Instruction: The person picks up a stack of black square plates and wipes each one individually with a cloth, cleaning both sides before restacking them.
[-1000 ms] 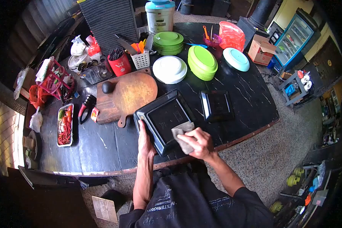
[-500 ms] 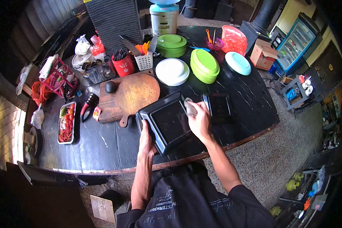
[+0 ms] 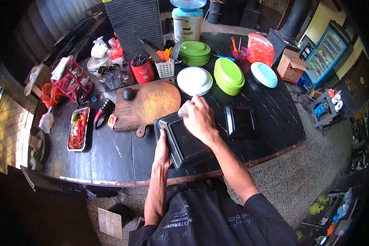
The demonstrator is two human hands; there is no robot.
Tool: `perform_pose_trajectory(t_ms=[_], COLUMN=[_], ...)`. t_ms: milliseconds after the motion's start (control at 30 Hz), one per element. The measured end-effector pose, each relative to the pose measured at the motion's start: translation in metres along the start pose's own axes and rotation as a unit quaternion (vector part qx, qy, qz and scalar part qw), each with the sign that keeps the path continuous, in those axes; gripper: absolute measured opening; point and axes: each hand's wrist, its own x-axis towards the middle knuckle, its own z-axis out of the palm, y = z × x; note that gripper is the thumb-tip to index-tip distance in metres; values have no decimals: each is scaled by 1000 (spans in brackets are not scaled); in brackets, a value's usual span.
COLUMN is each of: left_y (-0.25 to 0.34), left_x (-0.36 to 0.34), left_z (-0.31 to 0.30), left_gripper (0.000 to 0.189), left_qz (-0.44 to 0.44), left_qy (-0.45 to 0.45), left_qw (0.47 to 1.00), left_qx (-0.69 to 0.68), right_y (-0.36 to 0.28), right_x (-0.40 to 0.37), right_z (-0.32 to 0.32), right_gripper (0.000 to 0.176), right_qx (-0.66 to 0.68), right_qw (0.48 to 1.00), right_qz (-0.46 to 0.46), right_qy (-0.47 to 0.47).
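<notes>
A black rectangular tray (image 3: 186, 143) is held tilted over the front of the table. My left hand (image 3: 162, 153) grips its left edge, thumb along the side. On the tray's far left corner, my right hand (image 3: 201, 119) presses a bunched greyish cloth (image 3: 183, 111), its fingers closed around it. Part of the cloth is hidden by those fingers. A smaller black tray (image 3: 240, 122) lies on the table just right of my right forearm. Beyond the held tray is a round wooden board with a handle (image 3: 156, 102).
The black table (image 3: 110, 160) carries white plates (image 3: 194, 80), green oval plates (image 3: 228, 78), round green plates (image 3: 194, 53) and a pale blue plate (image 3: 264, 74). A tray of chillies and tomatoes (image 3: 78, 129) sits left. A red cutlery cup (image 3: 142, 70) and white basket (image 3: 165, 69) stand behind the board.
My right hand with the cloth has moved left across the tray, from its far right part to its far left corner. The view has shifted slightly; my left hand keeps its grip.
</notes>
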Motion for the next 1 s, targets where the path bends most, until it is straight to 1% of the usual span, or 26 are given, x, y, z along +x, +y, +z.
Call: perform_pose_trajectory(t_ms=[33, 67, 100, 133, 167, 200, 233, 300, 367, 400, 433, 533, 567, 633, 667, 700, 767, 800, 867, 900, 967, 1000], left_y=[0, -1, -2, -3, -5, -4, -3, -2, -9, -11, -11, -3, 0, 8, 9, 10, 9, 9, 7, 12, 19, 19], left_x=[1, 0, 0, 1, 1, -4, -8, -13, -7, -5, -5, -4, -3, -1, -3, -2, -5, -4, -1, -3, -11, -11], left_z=[-3, -3, -2, -4, -5, 0, 5, 8, 0, 2, 2, 3, 5, 1, 3, 3, 4, 3, 2, 5, 14, 11], left_gripper=[50, 49, 49, 51, 51, 52, 55, 58, 58, 55, 55, 48, 54, 62, 67, 63, 59, 59, 57, 58, 59, 59], left_qz=[1, 14, 28, 34, 34, 43, 53, 52, 97, 86, 84, 40, 17, -54, -71, -63, -5, -4, 20, 22, 21, 37], left_qy=[-2, 5, 11, 9, 9, -5, -18, -20, -28, -31, -29, -132, -88, -156, -94, -87, -92, -92, -48, -46, -12, -23], left_qw=[999, 998, 996, 995, 995, 997, 998, 998, 995, 995, 995, 972, 979, 963, 974, 977, 982, 982, 989, 991, 993, 994], left_qx=[35, 59, 82, 93, 93, 67, 40, 29, 18, -45, -46, -190, -183, -213, -193, -185, -163, -163, -138, -121, -117, -103], right_y=[-2, -5, -12, -17, -22, -25, -28, -32, -38, -40, -41, -44, -45, -46, -46, -46, -41, -38, -31, -25, -11, -7], right_x=[-1, -3, -4, -8, -12, -15, -18, -22, -30, -35, -40, -53, -61, -81, -89, -98, -111, -117, -127, -133, -146, -151], right_z=[7, 15, 18, 21, 23, 23, 22, 19, 17, 17, 17, 12, 6, 6, 3, 0, -6, -8, -12, -13, -13, -13], right_gripper=[21, 19, 20, 24, 29, 33, 35, 34, 35, 35, 35, 35, 19, 34, 36, 36, 38, 38, 28, 28, 35, 37], right_qx=[3, 12, 33, 69, 105, 139, 161, 199, 183, 166, 167, 100, 79, 44, 27, 27, 30, 31, 96, 95, 108, 93], right_qw=[999, 999, 998, 994, 987, 980, 973, 961, 964, 967, 967, 977, 977, 975, 971, 970, 967, 967, 957, 958, 957, 962], right_qz=[-33, -47, -49, -81, -114, -138, -158, -187, -188, -189, -188, -186, -195, -217, -233, -234, -245, -245, -272, -271, -269, -255], right_qy=[-10, -6, -24, 6, 35, 28, 36, 39, 37, 36, 34, 16, -19, -33, -51, -64, -65, -65, -13, -13, 26, 41])
